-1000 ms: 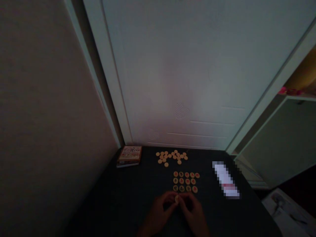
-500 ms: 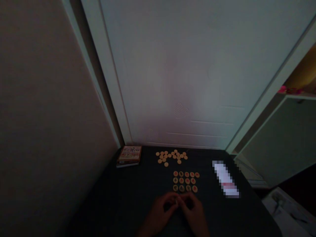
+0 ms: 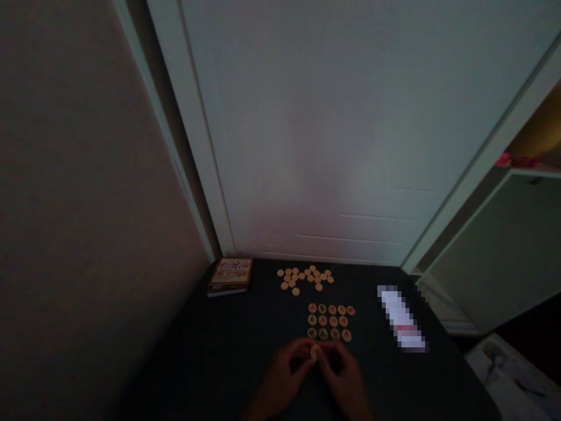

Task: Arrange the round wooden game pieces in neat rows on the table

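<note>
Two hands — the left hand (image 3: pixel 284 369) and the right hand (image 3: pixel 343 369) — are pinching one round piece (image 3: pixel 315 352) between their fingertips, just on the near side of three rows of marked pieces (image 3: pixel 323 320). The fingertips seem to be gripping only its edge, so uneven pressure could be popping it loose — possibly knocking the nearest row askew on the dark table (image 3: pixel 236 345).

head cam | fwd+down, from above dk tbl (image 3: pixel 205 356) | faces wht panel (image 3: pixel 307 128) behind
</note>
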The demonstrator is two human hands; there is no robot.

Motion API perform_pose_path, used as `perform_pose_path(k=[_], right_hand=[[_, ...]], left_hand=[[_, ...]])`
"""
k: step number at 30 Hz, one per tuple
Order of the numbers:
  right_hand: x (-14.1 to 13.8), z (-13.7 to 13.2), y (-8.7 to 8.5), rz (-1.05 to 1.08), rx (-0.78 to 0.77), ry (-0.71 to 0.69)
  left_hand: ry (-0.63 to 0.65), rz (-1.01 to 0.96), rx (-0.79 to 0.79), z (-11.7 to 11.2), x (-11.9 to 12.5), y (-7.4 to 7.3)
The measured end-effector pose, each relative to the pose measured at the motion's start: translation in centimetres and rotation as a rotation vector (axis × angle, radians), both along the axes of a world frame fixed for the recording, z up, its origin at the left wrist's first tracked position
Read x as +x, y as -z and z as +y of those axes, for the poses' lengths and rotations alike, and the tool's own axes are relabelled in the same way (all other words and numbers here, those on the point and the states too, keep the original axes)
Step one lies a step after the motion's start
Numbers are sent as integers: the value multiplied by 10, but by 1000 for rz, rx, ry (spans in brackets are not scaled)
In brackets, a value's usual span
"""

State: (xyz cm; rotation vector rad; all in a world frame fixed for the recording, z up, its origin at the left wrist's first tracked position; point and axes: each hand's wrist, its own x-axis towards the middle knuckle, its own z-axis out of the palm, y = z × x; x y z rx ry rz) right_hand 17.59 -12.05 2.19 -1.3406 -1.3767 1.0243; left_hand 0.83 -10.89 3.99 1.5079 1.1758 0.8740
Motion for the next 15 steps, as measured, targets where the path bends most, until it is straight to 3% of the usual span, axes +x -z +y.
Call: perform_pose_path(k=[8, 15], right_hand=[[1, 0, 4, -26, -30, 19], [3, 0, 7, -13, -29, 12]], left_hand=[[41, -2, 20, 1, 0, 6], [37, 24, 10, -1, -1, -5]])
